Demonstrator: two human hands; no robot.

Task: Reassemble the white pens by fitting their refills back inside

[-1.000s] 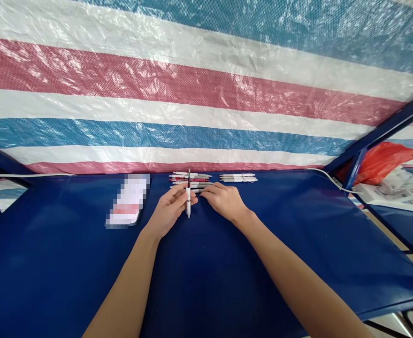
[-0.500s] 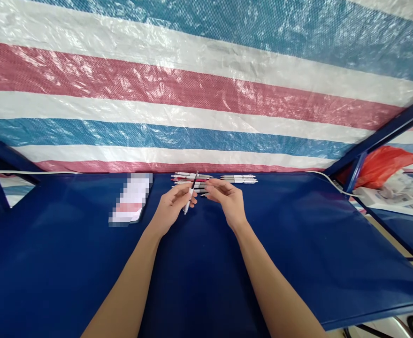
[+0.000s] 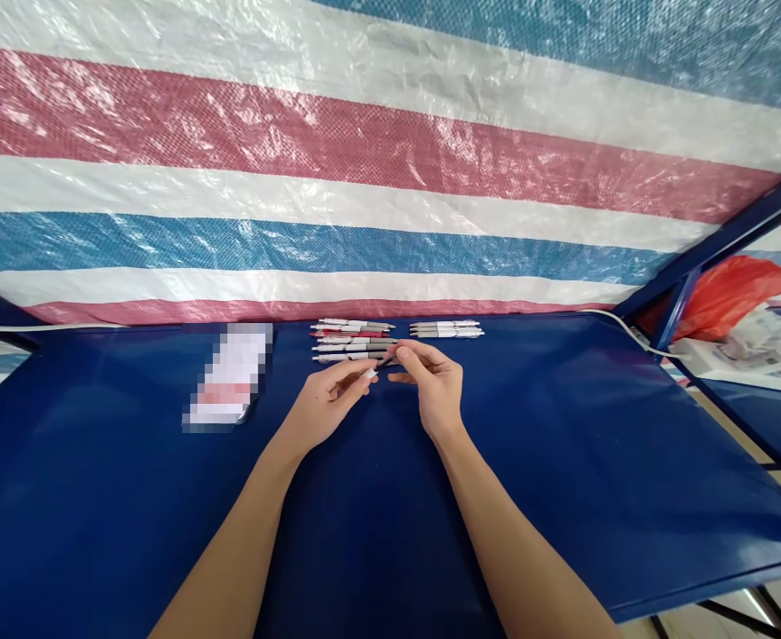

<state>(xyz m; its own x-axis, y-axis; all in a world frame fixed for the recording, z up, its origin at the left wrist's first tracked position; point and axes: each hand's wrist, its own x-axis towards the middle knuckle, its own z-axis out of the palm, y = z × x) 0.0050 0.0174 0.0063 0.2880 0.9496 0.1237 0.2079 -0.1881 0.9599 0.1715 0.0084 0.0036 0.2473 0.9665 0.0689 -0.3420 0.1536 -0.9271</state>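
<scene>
My left hand (image 3: 327, 404) is closed around the white barrel of a pen (image 3: 370, 374), most of which its fingers hide. A thin dark refill (image 3: 385, 359) sticks out of the barrel toward the upper right. At the far end of that refill, my right hand (image 3: 436, 382) pinches with thumb and index finger, its other fingers curled below. Just beyond both hands lies a group of white, grey and red pens (image 3: 351, 342), side by side. To its right is a smaller row of white and grey pens (image 3: 445, 329).
A phone-like slab (image 3: 231, 377), blurred out, lies left on the blue table (image 3: 130, 515). Striped plastic sheeting (image 3: 364, 195) hangs behind. A blue metal frame (image 3: 674, 306), a pale cable (image 3: 623, 333) and a red plastic bag (image 3: 737, 293) are at the right.
The pen has tilted from steep to flatter, pointing at my right hand. My right fingers have closed on its refill end. The view has shifted slightly.
</scene>
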